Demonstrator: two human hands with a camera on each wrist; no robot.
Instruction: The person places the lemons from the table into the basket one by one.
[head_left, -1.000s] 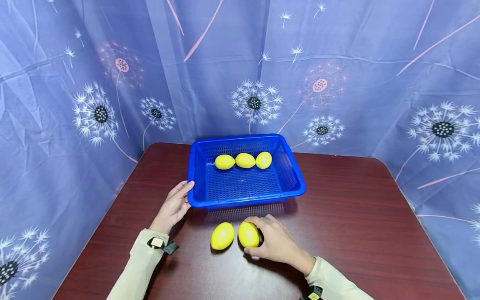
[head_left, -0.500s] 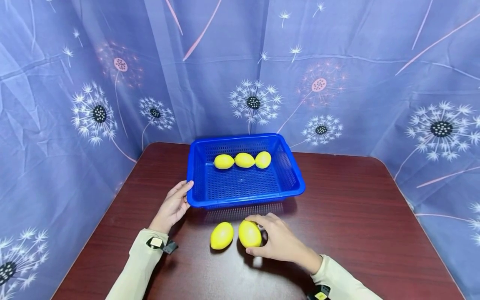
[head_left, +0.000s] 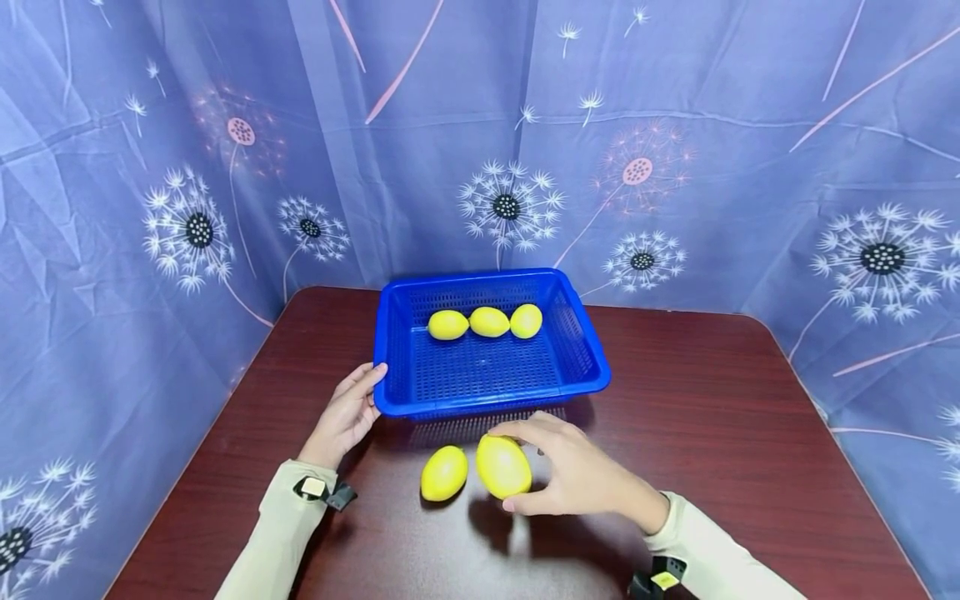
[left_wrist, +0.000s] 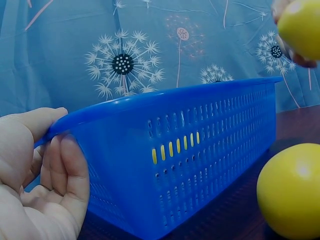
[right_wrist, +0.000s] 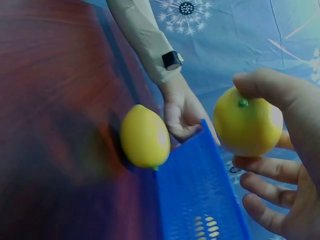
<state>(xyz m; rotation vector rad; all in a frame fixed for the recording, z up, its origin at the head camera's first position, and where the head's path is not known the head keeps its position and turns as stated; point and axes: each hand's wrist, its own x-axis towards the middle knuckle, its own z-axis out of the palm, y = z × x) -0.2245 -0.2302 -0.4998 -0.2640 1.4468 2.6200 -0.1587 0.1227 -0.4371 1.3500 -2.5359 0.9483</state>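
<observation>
My right hand (head_left: pixel 577 471) pinches a yellow lemon (head_left: pixel 503 467) between thumb and fingers, raised above the table in front of the basket. In the right wrist view that lemon (right_wrist: pixel 247 122) shows a green stem end. My left hand (head_left: pixel 348 417) grips the left rim of the blue plastic basket (head_left: pixel 491 402), thumb on top and fingers curled beneath, as the left wrist view shows. Inside the basket, three lemons lie in a row along the back: left lemon (head_left: pixel 448 325), middle lemon (head_left: pixel 490 322), right lemon (head_left: pixel 527 321). Another lemon (head_left: pixel 444 473) lies on the table, left of the held one.
The dark red wooden table (head_left: pixel 697 400) bears the basket near its back edge. A blue curtain (head_left: pixel 420 167) with dandelion prints hangs behind and along both sides. Black straps with small devices sit on both wrists.
My right hand has lifted its lemon off the table, and the lemon's shadow now lies apart below it. The left hand and the basket have stayed in place.
</observation>
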